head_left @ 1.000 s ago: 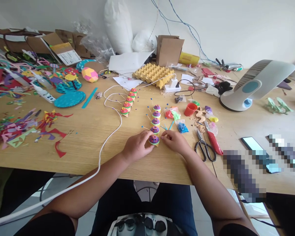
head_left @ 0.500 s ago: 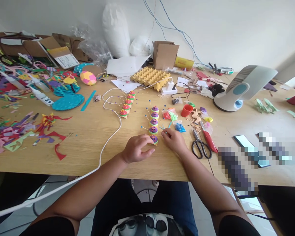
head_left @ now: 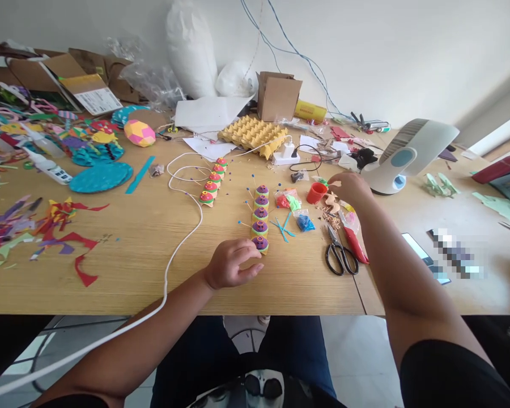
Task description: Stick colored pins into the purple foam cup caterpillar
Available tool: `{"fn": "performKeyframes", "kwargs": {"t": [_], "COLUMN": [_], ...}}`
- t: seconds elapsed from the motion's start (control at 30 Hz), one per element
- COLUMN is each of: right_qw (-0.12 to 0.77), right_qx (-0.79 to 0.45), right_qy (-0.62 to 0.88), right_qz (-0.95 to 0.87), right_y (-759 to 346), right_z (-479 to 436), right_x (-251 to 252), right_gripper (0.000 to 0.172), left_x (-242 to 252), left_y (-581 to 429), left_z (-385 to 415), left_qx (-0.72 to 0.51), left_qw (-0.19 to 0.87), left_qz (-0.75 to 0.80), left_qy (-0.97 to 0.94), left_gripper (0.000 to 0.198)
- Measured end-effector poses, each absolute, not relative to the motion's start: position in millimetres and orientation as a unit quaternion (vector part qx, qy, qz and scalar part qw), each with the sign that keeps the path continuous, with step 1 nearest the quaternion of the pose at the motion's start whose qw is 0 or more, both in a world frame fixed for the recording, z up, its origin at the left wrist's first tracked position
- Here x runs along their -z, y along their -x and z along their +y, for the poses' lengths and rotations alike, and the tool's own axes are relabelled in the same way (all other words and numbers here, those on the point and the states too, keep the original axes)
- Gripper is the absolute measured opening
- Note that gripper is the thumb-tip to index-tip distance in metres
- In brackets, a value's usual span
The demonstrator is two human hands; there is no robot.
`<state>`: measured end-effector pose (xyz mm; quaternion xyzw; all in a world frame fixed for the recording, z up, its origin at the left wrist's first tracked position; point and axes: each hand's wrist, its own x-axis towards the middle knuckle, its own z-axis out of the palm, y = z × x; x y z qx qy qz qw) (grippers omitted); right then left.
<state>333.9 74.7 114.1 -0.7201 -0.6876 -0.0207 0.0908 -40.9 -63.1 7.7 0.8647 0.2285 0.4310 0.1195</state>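
Note:
My left hand (head_left: 233,263) is open, its thumb apart from loosely bent fingers. Its fingertips are beside the nearest bump of a caterpillar (head_left: 260,228) made of a painted egg-carton strip, purple on top with yellow-green sides. Whether they touch it I cannot tell. Blue-tipped pins stick out at its side. My right hand (head_left: 349,190) is stretched out to the right, over the small clay packets just past a red cup (head_left: 317,193). Its fingers look extended, and the hand covers what lies under it. Blue strips (head_left: 284,226) lie crossed right of the caterpillar.
A red and green caterpillar (head_left: 213,182) stands further left. Black scissors (head_left: 340,253) and a red-handled knife (head_left: 356,243) lie on the right. Behind are a yellow egg tray (head_left: 255,135) and a white fan (head_left: 412,153). A white cable (head_left: 182,245) crosses the table.
My right hand has left the purple caterpillar's side and moved right and away from me to the clay packets. The blue strips now lie uncovered. My left hand stays by the caterpillar.

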Motion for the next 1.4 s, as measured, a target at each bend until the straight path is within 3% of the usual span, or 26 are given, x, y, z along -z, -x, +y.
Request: {"fn": "performKeyframes", "kwargs": {"t": [0.13, 0.23, 0.43, 0.87, 1.0, 1.1, 1.2, 1.3, 1.4], "right_qw": [-0.026, -0.092, -0.039, -0.196, -0.209, -0.151, 0.005, 0.21, 0.363], "right_qx": [-0.066, -0.086, -0.071, -0.014, 0.006, 0.068, 0.086, -0.066, -0.341], "right_qy": [0.741, 0.76, 0.684, 0.731, 0.719, 0.715, 0.705, 0.67, 0.558], "right_qz": [-0.668, -0.637, -0.725, -0.653, -0.663, -0.679, -0.704, -0.709, -0.664], "right_y": [-333, -326, -327, -295, -287, -289, -291, -280, -252], "right_z": [129, 150, 165, 164, 151, 138, 105, 50, -8], "right_x": [-107, -96, -79, -102, -115, -127, -137, -130, -102], "right_gripper": [0.021, 0.031, 0.053, 0.034, 0.033, 0.034, 0.034, 0.03, 0.032], "left_x": [-11, -12, -12, -13, -12, -12, -13, -14, -14], "left_y": [43, 43, 42, 42, 42, 43, 42, 41, 39], "left_z": [-63, -63, -63, -64, -63, -63, -64, -65, -65], "left_qx": [-0.445, -0.44, -0.422, -0.418, -0.43, -0.438, -0.447, -0.455, -0.46], "left_qw": [0.108, 0.113, 0.119, 0.115, 0.113, 0.111, 0.107, 0.104, 0.1], "left_qz": [0.231, 0.235, 0.236, 0.237, 0.229, 0.223, 0.214, 0.214, 0.228], "left_qy": [-0.858, -0.859, -0.867, -0.87, -0.866, -0.864, -0.862, -0.858, -0.852], "left_gripper": [0.009, 0.007, 0.005, 0.007, 0.008, 0.009, 0.009, 0.01, 0.012]}}
